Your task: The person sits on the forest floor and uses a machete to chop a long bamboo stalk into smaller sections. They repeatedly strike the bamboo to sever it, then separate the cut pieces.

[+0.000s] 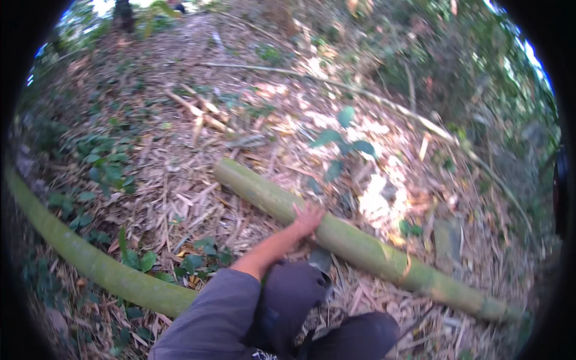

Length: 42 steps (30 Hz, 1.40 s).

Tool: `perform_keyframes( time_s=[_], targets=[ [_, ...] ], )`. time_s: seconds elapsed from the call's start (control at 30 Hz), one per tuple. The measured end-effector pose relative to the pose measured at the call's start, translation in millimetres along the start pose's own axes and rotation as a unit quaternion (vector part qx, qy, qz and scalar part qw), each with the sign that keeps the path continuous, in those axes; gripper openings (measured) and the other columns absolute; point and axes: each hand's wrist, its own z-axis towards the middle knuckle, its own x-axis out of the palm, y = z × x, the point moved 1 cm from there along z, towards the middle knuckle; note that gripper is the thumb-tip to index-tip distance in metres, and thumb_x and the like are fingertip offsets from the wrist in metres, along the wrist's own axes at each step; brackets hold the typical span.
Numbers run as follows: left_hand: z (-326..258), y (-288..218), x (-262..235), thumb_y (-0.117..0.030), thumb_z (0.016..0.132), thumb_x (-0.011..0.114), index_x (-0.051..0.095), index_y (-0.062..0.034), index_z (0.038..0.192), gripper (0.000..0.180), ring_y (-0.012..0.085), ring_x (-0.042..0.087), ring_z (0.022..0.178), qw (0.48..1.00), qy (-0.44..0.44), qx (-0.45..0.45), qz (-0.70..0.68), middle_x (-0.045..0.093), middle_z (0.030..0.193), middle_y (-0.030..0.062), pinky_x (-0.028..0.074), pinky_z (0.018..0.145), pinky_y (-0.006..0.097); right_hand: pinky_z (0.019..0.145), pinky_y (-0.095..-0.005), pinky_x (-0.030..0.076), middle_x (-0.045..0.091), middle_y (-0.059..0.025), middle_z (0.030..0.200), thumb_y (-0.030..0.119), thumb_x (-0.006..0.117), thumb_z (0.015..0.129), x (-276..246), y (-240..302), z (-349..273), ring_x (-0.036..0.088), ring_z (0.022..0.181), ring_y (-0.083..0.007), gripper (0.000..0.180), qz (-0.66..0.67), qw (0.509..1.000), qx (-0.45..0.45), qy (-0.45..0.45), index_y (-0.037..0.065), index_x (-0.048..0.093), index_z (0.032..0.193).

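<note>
A thick green bamboo pole (366,249) lies slantwise across the ground in front of me, its cut end at the upper left and its other end at the lower right. My left hand (309,217) grips it from above, partway along, with the fingers over its top. My bent knees are close to the near side of the pole. By my right knee a thin dark strip (415,325) slants toward the pole; its kind cannot be made out. My right hand is out of view.
Another green bamboo stem (90,261) lies at the left. Beyond the pole are a leafy seedling (342,144), broken bamboo pieces (201,111) and a long thin stem (372,96). Dry leaves cover the slope, with low green plants (108,168) at the left.
</note>
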Motion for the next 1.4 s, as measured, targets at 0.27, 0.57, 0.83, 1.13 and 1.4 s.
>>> perform_keyframes(
  time_s=[0.27, 0.57, 0.83, 1.13, 1.4],
  targets=[
    [-6.9, -12.7, 14.4, -0.033, 0.058, 0.089, 0.016, -0.0240, 0.150, 0.118, 0.0402, 0.018, 0.142, 0.998, -0.005, 0.029, -0.060, 0.022, 0.155, 0.0085, 0.018, 0.099, 0.080, 0.077, -0.0396, 0.047, 0.067, -0.0184, 0.090, 0.022, 0.068, 0.082, -87.7, -75.7, -94.6, 0.063, 0.082, -0.0271, 0.044, 0.030, 0.993, 0.051, -0.100, -0.005, 0.055, 0.115],
    [-25.9, -1.2, -9.6, -0.022, 0.056, 0.089, 0.021, -0.0201, 0.149, 0.115, 0.0397, 0.013, 0.143, 0.996, -0.003, 0.022, -0.087, 0.020, 0.155, 0.0061, 0.014, 0.101, 0.079, 0.077, -0.0381, 0.048, 0.068, -0.0177, 0.090, 0.028, 0.067, 0.084, -70.6, -31.2, -115.5, 0.064, 0.081, -0.0267, 0.040, 0.001, 0.993, 0.070, -0.090, -0.005, 0.061, 0.105],
    [-12.1, -5.6, -11.5, -0.024, 0.056, 0.089, 0.018, -0.0216, 0.150, 0.118, 0.0425, 0.011, 0.143, 0.996, 0.036, 0.023, -0.079, 0.019, 0.155, 0.0074, 0.011, 0.101, 0.079, 0.074, -0.0413, 0.049, 0.067, -0.0223, 0.081, 0.032, 0.063, 0.087, -65.6, -66.9, -112.1, 0.065, 0.076, -0.0314, 0.040, 0.007, 0.998, 0.038, -0.047, -0.006, 0.062, 0.098],
    [30.0, 38.0, -1.3, -0.053, 0.067, 0.076, 0.035, -0.0117, 0.145, 0.097, 0.0370, 0.031, 0.137, 0.972, 0.068, 0.137, -0.176, 0.037, 0.147, 0.0171, 0.031, 0.108, 0.054, 0.070, -0.0453, 0.052, 0.066, -0.0257, 0.083, 0.028, 0.061, 0.087, -66.3, 63.7, -32.7, 0.067, 0.080, -0.0381, 0.034, -0.145, 0.982, -0.118, 0.032, -0.005, 0.065, 0.093],
    [48.6, 5.2, -21.5, -0.053, 0.093, 0.043, 0.065, -0.0026, 0.108, 0.057, 0.0380, 0.058, 0.110, 0.986, -0.025, 0.040, -0.157, 0.064, 0.112, 0.0215, 0.040, 0.097, 0.052, 0.091, -0.0476, 0.051, 0.044, -0.0286, 0.133, 0.037, 0.061, 0.092, 47.1, 143.3, 69.4, 0.052, 0.118, -0.0366, 0.073, 0.324, 0.880, 0.227, 0.263, -0.003, 0.024, 0.142]
  ],
)
